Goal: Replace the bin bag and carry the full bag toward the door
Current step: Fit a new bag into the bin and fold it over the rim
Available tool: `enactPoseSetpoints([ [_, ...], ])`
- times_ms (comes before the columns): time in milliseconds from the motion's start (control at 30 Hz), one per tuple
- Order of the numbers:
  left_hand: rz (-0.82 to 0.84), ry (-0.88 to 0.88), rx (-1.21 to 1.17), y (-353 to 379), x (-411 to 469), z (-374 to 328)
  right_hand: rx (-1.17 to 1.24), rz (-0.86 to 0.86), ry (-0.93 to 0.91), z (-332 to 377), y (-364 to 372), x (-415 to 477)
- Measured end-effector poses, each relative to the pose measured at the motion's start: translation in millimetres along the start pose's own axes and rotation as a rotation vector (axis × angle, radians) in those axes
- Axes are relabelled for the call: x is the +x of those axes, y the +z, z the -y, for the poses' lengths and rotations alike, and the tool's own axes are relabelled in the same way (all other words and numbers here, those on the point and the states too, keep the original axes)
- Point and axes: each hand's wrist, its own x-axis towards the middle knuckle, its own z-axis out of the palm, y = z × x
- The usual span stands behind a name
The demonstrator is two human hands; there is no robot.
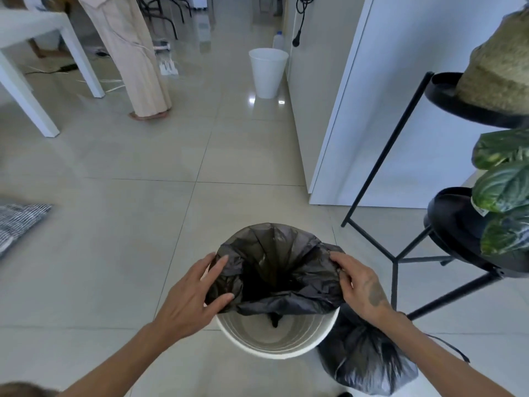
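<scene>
A white round bin [274,343] stands on the tiled floor right below me. A fresh black bin bag [274,270] is spread open over its far rim, while the near rim stays bare. My left hand [190,299] grips the bag's left edge, fingers curled over the plastic. On the opposite edge, my right hand [362,287] pinches the bag. The full black bag [363,359], tied at the top, sits on the floor touching the bin's right side, partly behind my right forearm.
A black metal plant stand [400,253] with green leaves is close on the right. A white cabinet [357,110] rises behind it. A second white bin [267,73] stands further away. A person in beige trousers [134,53] and a white table [37,32] are far left.
</scene>
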Motion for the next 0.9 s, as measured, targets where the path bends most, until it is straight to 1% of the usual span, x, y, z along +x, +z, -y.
enactPoseSetpoints([
  [33, -0.026, 0.037, 0.028, -1.1, -4.0, 0.5, -0.024, -0.031, -0.031, 2.9, -1.7, -2.2],
  [100, -0.057, 0.079, 0.076, -1.5, -10.1, 0.7, -0.162, -0.058, -0.113, 6.1, -5.4, -9.3],
  [200, -0.068, 0.129, 0.129, -1.6, -15.0, -6.1, -0.328, 0.040, -0.228, 10.7, -10.3, -19.6],
  [300, -0.077, 0.183, 0.153, -3.0, -20.8, -14.8, -0.365, 0.130, -0.309, 13.9, -15.0, -31.5],
  [433, -0.057, 0.212, 0.185, -3.2, -31.3, -15.4, -0.348, 0.279, -0.344, 20.8, -22.7, -46.3],
  [500, -0.066, 0.226, 0.198, -8.7, -31.8, -16.1, -0.321, 0.326, -0.329, 23.5, -28.4, -50.2],
  [600, -0.090, 0.281, 0.197, -16.8, -33.3, -22.7, -0.257, 0.330, -0.289, 27.4, -35.4, -56.2],
  [700, -0.092, 0.312, 0.183, -16.5, -39.3, -25.6, -0.275, 0.295, -0.308, 29.0, -35.5, -62.2],
  [900, -0.046, 0.273, 0.165, -14.0, -39.9, -28.0, -0.341, 0.260, -0.318, 27.6, -34.0, -63.7],
])
